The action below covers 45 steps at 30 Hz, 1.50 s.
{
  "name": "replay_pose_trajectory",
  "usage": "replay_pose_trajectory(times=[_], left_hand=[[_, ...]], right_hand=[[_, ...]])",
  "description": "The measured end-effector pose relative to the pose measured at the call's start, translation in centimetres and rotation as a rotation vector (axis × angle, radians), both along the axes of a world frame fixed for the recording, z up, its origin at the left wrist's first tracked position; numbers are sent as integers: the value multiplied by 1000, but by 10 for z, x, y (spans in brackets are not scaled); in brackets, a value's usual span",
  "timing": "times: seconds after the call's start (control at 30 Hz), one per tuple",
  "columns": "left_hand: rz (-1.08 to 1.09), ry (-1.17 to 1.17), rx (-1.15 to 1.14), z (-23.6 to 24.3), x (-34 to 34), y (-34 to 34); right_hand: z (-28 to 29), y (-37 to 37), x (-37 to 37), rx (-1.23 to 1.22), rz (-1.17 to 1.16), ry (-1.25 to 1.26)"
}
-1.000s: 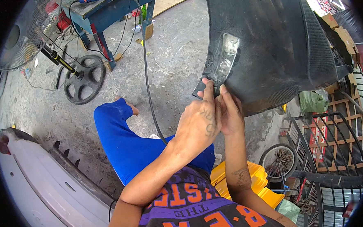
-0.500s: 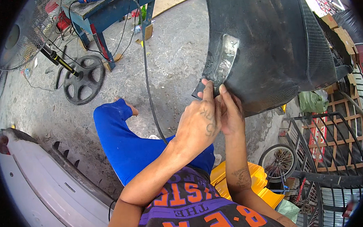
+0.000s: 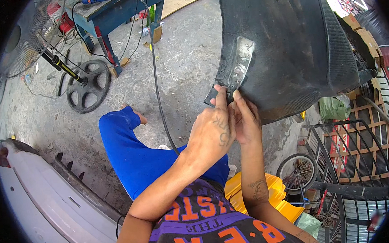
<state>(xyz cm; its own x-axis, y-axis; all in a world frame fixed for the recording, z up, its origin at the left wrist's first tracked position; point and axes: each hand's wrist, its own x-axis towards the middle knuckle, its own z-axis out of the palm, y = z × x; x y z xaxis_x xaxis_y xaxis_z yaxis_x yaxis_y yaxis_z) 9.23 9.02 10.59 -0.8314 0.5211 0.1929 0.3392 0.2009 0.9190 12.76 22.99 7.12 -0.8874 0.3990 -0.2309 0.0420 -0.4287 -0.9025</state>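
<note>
Black curved panel [image 3: 283, 51] occupies the upper right of the frame, a pale patch [image 3: 242, 59] near its left edge. At its lower-left corner, the left hand [image 3: 211, 128] lays extended fingers and the right hand [image 3: 248, 125] sets its thumb; whether either grips cannot be told.

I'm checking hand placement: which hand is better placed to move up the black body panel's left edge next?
Probably the left hand. Its extended fingers reach the black body panel's lower-left corner, nearer that edge; the right hand sits to its right, thumb at the panel's lower end.
</note>
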Motion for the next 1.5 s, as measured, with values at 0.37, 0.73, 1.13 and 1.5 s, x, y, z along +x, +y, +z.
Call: replay_pose_trajectory(times=[0.37,0.73,1.13,1.5], left_hand=[[-14,0,23,2,-1,0],[-10,-4,36,2,-1,-1],[-6,-6,8,2,-1,-2],[-15,-15,14,5,-2,-4]], right_hand=[[8,-2,0,43,69,62],[13,-4,-1,74,62,-5],[9,-1,0,67,69,-35],[5,1,-1,62,63,-28]])
